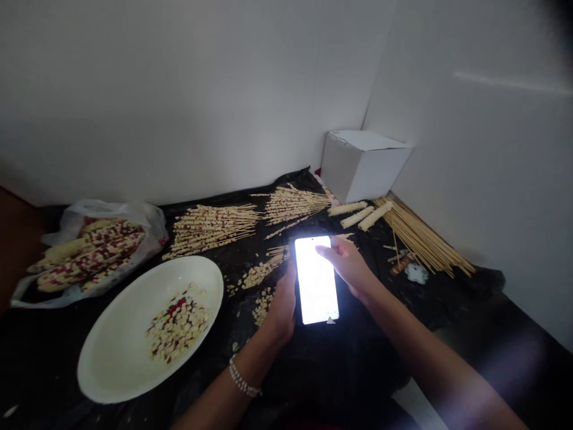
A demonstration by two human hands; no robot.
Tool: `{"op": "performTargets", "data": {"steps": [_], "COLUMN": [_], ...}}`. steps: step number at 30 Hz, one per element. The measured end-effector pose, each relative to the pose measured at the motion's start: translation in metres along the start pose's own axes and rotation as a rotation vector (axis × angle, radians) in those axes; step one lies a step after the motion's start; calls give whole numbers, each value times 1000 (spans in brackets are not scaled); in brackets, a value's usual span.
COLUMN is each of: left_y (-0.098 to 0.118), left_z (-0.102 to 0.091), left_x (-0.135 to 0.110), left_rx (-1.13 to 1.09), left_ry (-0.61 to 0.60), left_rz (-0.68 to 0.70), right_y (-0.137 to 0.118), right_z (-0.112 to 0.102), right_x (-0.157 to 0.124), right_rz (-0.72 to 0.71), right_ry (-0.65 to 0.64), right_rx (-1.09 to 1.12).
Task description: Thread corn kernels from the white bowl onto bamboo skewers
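Note:
A phone [316,279] with a bright white screen is held over a black sheet [358,358]. My left hand [281,307] grips its left edge from below, a beaded bracelet on that wrist. My right hand [347,266] rests on the phone's upper right, thumb reaching across the lit screen. Loose corn kernels [257,280] lie just left of the phone.
A white plate [125,346] holds kernels at front left. A plastic bag of red-and-yellow corn cobs [89,254] lies beyond it. Skewers threaded with kernels [215,227] lie behind, bare skewers [421,236] and stripped cobs [362,215] at right, a white box [362,164] in the corner.

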State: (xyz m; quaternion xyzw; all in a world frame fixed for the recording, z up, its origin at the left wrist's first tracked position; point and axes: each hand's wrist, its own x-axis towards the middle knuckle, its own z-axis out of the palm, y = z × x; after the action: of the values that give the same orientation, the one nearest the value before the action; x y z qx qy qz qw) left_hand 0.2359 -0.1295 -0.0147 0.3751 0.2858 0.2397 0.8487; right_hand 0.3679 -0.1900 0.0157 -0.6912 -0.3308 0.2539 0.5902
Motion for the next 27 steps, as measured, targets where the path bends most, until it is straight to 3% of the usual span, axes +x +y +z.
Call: {"op": "performTargets", "data": {"steps": [17, 27], "left_y": [0, 1], "left_z": [2, -1], "left_x": [-1, 4], "left_rx": [15, 3], "left_ry": [-13, -2], "left_rz": [6, 21], "right_y": [4, 21], "right_z": [-4, -12], "right_x": [0, -24], "right_rz": [9, 73], "right_ry": [-10, -32], "right_rx": [34, 144]}}
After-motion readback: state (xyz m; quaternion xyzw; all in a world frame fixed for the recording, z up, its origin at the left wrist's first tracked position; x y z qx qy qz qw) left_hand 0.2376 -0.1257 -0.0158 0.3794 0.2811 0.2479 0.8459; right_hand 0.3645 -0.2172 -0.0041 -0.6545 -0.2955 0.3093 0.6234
